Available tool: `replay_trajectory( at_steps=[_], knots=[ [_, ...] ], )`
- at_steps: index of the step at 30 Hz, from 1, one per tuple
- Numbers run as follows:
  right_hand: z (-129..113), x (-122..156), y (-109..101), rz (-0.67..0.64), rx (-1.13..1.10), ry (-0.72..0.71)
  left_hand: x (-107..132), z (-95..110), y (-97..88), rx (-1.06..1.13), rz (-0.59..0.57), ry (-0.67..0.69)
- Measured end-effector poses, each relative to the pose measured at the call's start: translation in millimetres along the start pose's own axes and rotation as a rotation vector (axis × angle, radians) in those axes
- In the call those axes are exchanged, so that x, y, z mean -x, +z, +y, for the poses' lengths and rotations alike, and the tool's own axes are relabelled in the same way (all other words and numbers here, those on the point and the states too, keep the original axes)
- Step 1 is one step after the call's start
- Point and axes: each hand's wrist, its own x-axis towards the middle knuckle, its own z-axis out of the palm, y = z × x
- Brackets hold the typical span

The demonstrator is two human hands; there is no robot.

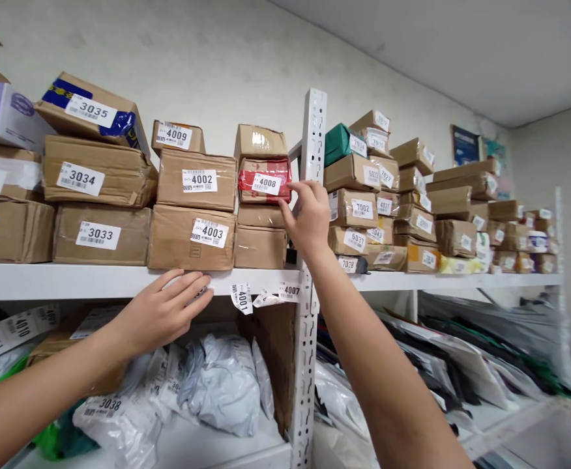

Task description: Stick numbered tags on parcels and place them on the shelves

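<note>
My right hand (307,215) reaches up to a cardboard box (246,194) with red tape and a label reading 4008. Its thumb and forefinger are apart, touching the box's front right edge; the other fingers curl behind. My left hand (168,306) lies against the front edge of the white shelf (94,281), below the box marked 4003 (178,238), fingers stretched out. A printed label (198,296) shows partly beneath those fingers. Farther right, labels hang from the shelf edge: one reading 4001 (241,298) and one reading 4007 (289,292).
A perforated white post (313,143) stands just right of the stack. Numbered boxes (361,208) fill the shelf beyond it. White plastic parcels (227,384) and a strip of labels (16,332) lie on the lower shelf. Flat packages (442,345) are stacked at lower right.
</note>
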Motion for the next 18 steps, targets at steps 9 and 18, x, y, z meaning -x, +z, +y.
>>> replay_trajectory(
  at_steps=[9, 18],
  knots=[
    [41, -44, 9, -0.360, -0.119, -0.172, -134, -27, -30.3, -0.005, 0.213, -0.025],
    [44, -39, 15, -0.424, -0.241, -0.071, -265, -101, 0.8, 0.091, -0.215, -0.268]
  ],
)
